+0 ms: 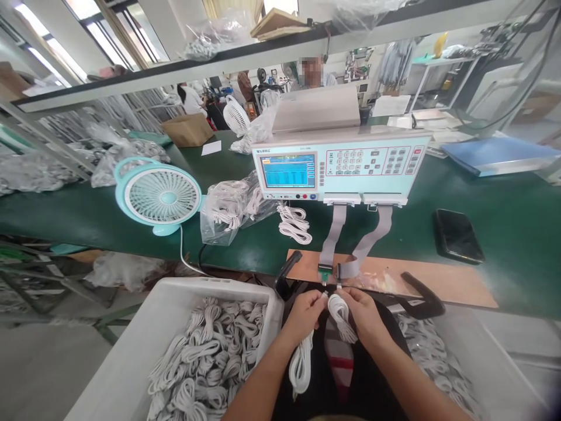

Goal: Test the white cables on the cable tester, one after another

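Just off the near edge of the wooden board (460, 282), the left hand (309, 310) pinches thumb against fingertips, with the plug end of a white cable (301, 365) between them. That cable's coil hangs below the palm, farther from the board than the fingertips. The right hand (362, 310), level with the left along the board's edge, has its thumb and fingers closed around the upper part of a coiled cable (340, 316), which droops between the two hands, away from the board. On the board's near edge, just ahead of the fingertips, sit a green adapter (325, 273) and a dark connector (339, 272); the ends there are small and blurred, so I cannot tell whether either plug is seated.

Black curved bars stand at the board's left end and over its near edge to the right, with both hands in the gap between them. Left of the board and nearer, a white bin (131, 345) heaped with cable bundles (214, 351) brings its wall close to the left forearm. Beyond the board, two grey ribbon cables (335, 231) lead to a tester (372, 161); a phone (459, 235) lies beyond its right half.
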